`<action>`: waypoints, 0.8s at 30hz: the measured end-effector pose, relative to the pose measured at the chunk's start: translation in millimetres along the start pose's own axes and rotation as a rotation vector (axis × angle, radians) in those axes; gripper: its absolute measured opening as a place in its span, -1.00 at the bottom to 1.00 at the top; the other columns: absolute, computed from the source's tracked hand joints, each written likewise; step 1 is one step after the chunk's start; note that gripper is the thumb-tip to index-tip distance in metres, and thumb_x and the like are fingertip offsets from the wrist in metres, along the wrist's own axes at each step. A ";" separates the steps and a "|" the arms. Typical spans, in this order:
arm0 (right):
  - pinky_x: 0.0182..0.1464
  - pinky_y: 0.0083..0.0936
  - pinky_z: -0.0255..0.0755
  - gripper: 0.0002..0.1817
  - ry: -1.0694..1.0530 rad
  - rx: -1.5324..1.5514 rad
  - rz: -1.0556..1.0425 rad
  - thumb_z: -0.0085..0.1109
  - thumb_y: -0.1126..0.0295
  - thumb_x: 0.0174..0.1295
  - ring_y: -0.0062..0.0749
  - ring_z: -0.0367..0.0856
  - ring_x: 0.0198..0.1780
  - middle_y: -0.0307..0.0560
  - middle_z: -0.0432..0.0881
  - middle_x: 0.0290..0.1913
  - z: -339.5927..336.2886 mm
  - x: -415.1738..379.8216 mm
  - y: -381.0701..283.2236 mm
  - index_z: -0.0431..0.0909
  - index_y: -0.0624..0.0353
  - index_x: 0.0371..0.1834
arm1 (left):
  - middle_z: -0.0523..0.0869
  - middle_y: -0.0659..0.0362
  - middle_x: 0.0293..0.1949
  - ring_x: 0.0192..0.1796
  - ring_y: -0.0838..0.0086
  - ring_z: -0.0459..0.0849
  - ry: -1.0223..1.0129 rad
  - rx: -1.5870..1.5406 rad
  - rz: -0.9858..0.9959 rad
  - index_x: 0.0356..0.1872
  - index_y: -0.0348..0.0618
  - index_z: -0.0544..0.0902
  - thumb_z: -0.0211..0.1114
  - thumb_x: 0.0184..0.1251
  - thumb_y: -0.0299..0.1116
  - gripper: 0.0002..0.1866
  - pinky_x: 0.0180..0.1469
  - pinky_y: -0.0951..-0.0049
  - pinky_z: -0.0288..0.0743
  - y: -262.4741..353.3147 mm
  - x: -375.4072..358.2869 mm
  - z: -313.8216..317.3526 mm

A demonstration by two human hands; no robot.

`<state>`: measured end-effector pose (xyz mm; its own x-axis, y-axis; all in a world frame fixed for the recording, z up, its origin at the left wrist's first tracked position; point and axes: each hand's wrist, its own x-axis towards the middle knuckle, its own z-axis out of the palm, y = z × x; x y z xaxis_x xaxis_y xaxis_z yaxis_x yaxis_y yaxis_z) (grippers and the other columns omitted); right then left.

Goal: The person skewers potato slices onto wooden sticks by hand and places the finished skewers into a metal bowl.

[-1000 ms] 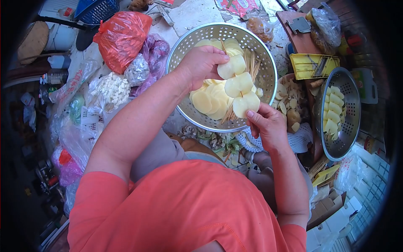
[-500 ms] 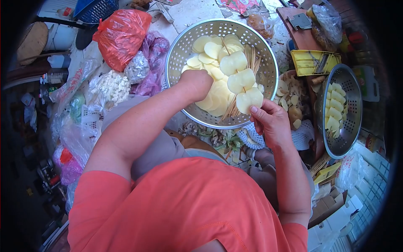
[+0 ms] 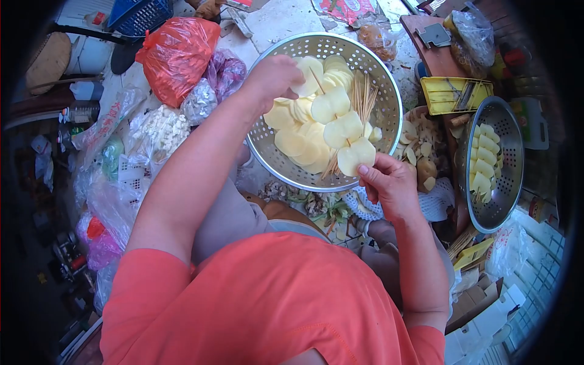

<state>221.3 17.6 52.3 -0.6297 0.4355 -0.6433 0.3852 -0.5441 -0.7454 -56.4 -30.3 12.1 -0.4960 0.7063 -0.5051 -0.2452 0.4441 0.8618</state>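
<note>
A metal colander (image 3: 390, 112) in front of me holds many thin, pale potato slices (image 3: 298, 143) and a bundle of thin wooden sticks (image 3: 365, 97). Above it, my right hand (image 3: 389, 185) grips the near end of a skewer of potato slices (image 3: 344, 129), its thumb against the lowest slice. Several slices are threaded along the stick. My left hand (image 3: 277, 79) is at the far end, fingers closed on the edge of a potato slice (image 3: 309, 74) that sits at the skewer's tip. How far the stick goes through that slice is hard to see.
To the right, a second colander (image 3: 514, 158) contains finished-looking potato skewers (image 3: 485, 158). A yellow slicer (image 3: 456, 94) lies beside it, above peelings and potato pieces (image 3: 423, 143). A red plastic bag (image 3: 177, 59) and other bags crowd the left; vegetable scraps (image 3: 316, 204) lie below.
My left hand has moved up from the loose slices to the skewer's far end, now with a potato slice. My right hand and the skewer have shifted slightly down and left.
</note>
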 end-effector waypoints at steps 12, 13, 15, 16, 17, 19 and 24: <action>-0.69 -0.78 0.16 -0.89 -0.020 0.020 -0.002 0.23 0.40 0.19 -0.77 0.32 -0.68 -0.31 0.52 -0.57 0.2 2.1 0.1 0.59 0.21 -0.31 | 0.62 0.09 -0.18 -0.15 0.35 0.66 0.070 -0.383 0.151 -0.11 -0.24 0.47 0.17 0.07 -0.61 -0.70 -0.12 0.34 0.60 16.6 -3.9 1.1; -0.69 -0.78 0.16 -0.89 -0.020 0.020 -0.002 0.23 0.40 0.19 -0.77 0.32 -0.68 -0.31 0.52 -0.57 0.0 2.2 0.1 0.59 0.21 -0.31 | 0.62 0.10 -0.18 -0.16 0.36 0.66 0.092 -0.355 0.174 -0.12 -0.24 0.47 0.16 0.07 -0.61 -0.71 -0.12 0.35 0.60 17.3 -5.5 2.8; -0.69 -0.78 0.15 -0.89 -0.029 0.028 -0.002 0.22 0.41 0.19 -0.76 0.32 -0.69 -0.31 0.51 -0.58 -0.6 2.5 0.2 0.59 0.21 -0.32 | 0.62 0.10 -0.19 -0.17 0.37 0.66 0.081 -0.248 0.251 -0.12 -0.24 0.47 0.16 0.06 -0.61 -0.70 -0.13 0.35 0.60 14.9 -6.0 4.3; -0.69 -0.78 0.15 -0.89 -0.029 0.028 -0.002 0.22 0.41 0.19 -0.76 0.32 -0.69 -0.31 0.51 -0.58 -1.1 2.9 1.0 0.59 0.21 -0.32 | 0.62 0.11 -0.20 -0.19 0.38 0.66 0.070 -0.142 0.327 -0.12 -0.24 0.47 0.17 0.05 -0.61 -0.70 -0.13 0.35 0.60 13.5 -6.4 5.2; -0.69 -0.77 0.15 -0.89 -0.026 0.029 -0.002 0.22 0.41 0.19 -0.76 0.31 -0.69 -0.31 0.51 -0.58 -1.7 3.7 2.3 0.59 0.21 -0.32 | 0.62 0.11 -0.20 -0.19 0.38 0.66 0.069 -0.142 0.327 -0.12 -0.24 0.47 0.17 0.05 -0.61 -0.70 -0.13 0.35 0.60 11.7 -6.6 6.4; -0.70 -0.77 0.14 -0.90 -0.023 0.030 -0.002 0.22 0.41 0.19 -0.76 0.31 -0.69 -0.32 0.51 -0.58 -1.8 3.8 2.4 0.59 0.21 -0.32 | 0.62 0.10 -0.22 -0.22 0.38 0.66 -0.001 -0.017 0.349 -0.15 -0.24 0.48 0.16 0.08 -0.56 -0.74 -0.16 0.34 0.62 8.0 -6.9 9.0; -0.68 -0.76 0.14 -0.90 -0.008 -0.012 -0.014 0.21 0.41 0.19 -0.75 0.31 -0.69 -0.33 0.50 -0.58 -1.5 5.8 2.0 0.59 0.20 -0.30 | 0.58 0.09 -0.21 -0.20 0.37 0.63 0.000 -0.401 0.065 -0.19 -0.24 0.48 0.16 0.13 -0.46 -0.79 -0.19 0.29 0.63 11.8 -14.0 14.9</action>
<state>219.4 20.1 46.8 -0.6407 0.4373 -0.6311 0.3843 -0.5290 -0.7567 -39.9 -26.6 28.6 -0.5214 0.7257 -0.4488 -0.5188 0.1479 0.8420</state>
